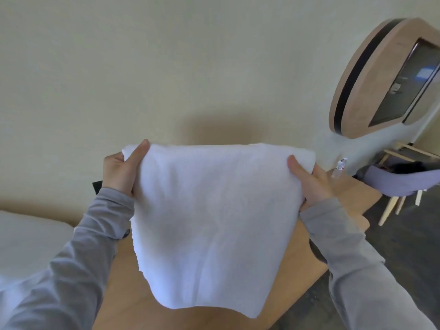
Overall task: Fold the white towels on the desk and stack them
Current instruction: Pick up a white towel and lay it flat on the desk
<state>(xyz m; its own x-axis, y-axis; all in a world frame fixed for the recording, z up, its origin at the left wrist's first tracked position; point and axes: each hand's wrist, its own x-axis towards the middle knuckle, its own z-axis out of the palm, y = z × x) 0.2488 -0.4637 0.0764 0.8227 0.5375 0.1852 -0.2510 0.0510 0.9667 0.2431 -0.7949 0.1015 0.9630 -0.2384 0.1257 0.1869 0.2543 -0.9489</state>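
Observation:
A white towel (214, 217) hangs in the air above the wooden desk (133, 301), folded over along its top edge. My left hand (121, 170) pinches its upper left corner, thumb on the near side. At the upper right corner my right hand (312, 182) pinches it the same way. The towel's lower edge hangs loose over the desk and hides much of the desktop.
A white bed (28, 241) lies at the left. A small water bottle (340, 168) stands at the desk's far right end. A purple chair (402, 182) with light wooden legs sits right of the desk. A wood-framed screen (385, 77) hangs on the wall above.

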